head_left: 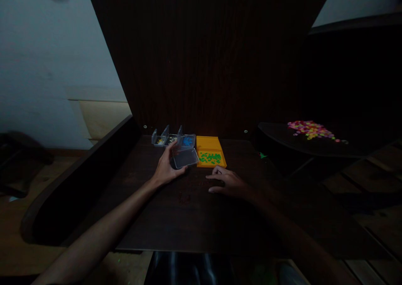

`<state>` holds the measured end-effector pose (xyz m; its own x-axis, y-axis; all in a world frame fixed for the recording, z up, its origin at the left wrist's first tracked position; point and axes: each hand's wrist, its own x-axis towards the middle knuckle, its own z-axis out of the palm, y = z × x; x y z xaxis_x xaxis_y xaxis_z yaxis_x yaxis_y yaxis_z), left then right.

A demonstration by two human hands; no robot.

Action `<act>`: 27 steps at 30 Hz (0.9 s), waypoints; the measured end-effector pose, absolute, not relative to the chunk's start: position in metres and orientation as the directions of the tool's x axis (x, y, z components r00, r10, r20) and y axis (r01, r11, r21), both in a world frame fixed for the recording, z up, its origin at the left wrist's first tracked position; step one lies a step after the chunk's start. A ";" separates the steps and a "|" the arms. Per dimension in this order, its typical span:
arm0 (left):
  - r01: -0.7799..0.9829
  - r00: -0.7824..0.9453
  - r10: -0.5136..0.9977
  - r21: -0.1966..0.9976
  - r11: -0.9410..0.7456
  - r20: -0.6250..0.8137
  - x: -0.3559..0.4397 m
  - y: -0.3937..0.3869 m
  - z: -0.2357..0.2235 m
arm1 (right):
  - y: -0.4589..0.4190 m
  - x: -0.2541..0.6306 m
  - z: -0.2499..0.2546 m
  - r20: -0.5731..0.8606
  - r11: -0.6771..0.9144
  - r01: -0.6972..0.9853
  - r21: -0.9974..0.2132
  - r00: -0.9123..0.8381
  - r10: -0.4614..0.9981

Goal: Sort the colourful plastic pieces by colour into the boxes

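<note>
My left hand (166, 167) grips a small clear plastic box (185, 157) on the dark wooden table (188, 218), thumb and fingers wrapped round its left side. Right of the box sits an orange tray (211, 144) holding several small green pieces (210, 157). My right hand (226, 181) rests on the table just in front of the tray, fingers curled down against the surface with the fingertips pointing left; whether anything is under them is too dark to see. Behind the clear box stand small open clear boxes (174, 139), one with blue pieces (188, 141).
A pile of pink and yellow small pieces (310, 130) lies on a dark raised shelf at the right. A tall dark wooden panel (204, 58) stands behind the table. A dark curved rail (78, 180) borders the table's left. One green piece (262, 155) lies right of the tray.
</note>
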<state>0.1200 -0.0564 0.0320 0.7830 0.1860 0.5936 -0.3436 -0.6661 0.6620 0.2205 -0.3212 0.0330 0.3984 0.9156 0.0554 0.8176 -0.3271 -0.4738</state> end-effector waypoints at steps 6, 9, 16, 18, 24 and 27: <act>-0.348 0.806 0.148 0.660 -0.665 0.574 0.112 -0.059 0.027 | -0.322 0.218 0.028 0.184 -0.256 0.868 -0.424 0.360 0.915; -0.351 0.810 0.130 0.650 -0.674 0.572 0.113 -0.062 0.026 | -0.322 0.216 0.027 0.213 -0.231 0.878 -0.420 0.343 0.915; -0.354 0.787 0.153 0.641 -0.681 0.598 0.113 -0.069 0.023 | -0.322 0.210 0.022 0.167 -0.200 0.874 -0.443 0.300 0.939; -0.362 0.778 0.162 0.644 -0.674 0.607 0.113 -0.070 0.023 | -0.322 0.208 0.021 0.170 -0.179 0.872 -0.456 0.282 0.944; -0.352 0.784 0.162 0.644 -0.679 0.599 0.114 -0.070 0.021 | -0.322 0.200 0.023 0.129 -0.192 0.919 -0.344 0.249 0.960; -0.364 0.776 0.165 0.646 -0.671 0.608 0.114 -0.070 0.022 | -0.322 0.196 0.022 0.120 -0.201 0.936 -0.288 0.244 0.962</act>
